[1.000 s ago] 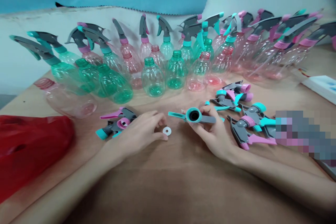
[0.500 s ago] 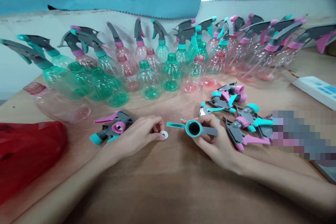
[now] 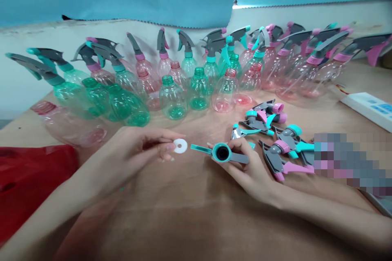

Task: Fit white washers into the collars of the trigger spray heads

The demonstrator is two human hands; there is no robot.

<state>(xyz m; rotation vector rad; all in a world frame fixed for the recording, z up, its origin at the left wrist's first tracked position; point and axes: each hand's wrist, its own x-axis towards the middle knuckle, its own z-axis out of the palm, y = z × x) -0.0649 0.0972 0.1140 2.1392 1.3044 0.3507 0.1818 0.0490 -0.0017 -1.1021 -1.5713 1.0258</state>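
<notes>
My left hand (image 3: 134,153) is lifted off the table and pinches a small white ring washer (image 3: 180,145) between thumb and fingertips. My right hand (image 3: 249,167) grips a grey and teal spray trigger head (image 3: 222,153), turned so its round teal cap opening faces up. The washer hangs a little to the left of that opening, not touching it. Both hands hover over the brown table (image 3: 196,212).
A pile of grey, teal and pink trigger heads (image 3: 272,134) lies right of my right hand. Several green and pink bottles (image 3: 171,98), some with sprayers, stand along the back. A red bag (image 3: 27,179) lies at left, a white power strip (image 3: 367,106) at right.
My left hand picked the white washer up from the table and raised it toward the trigger head. It now covers the two trigger heads that lay on the left.
</notes>
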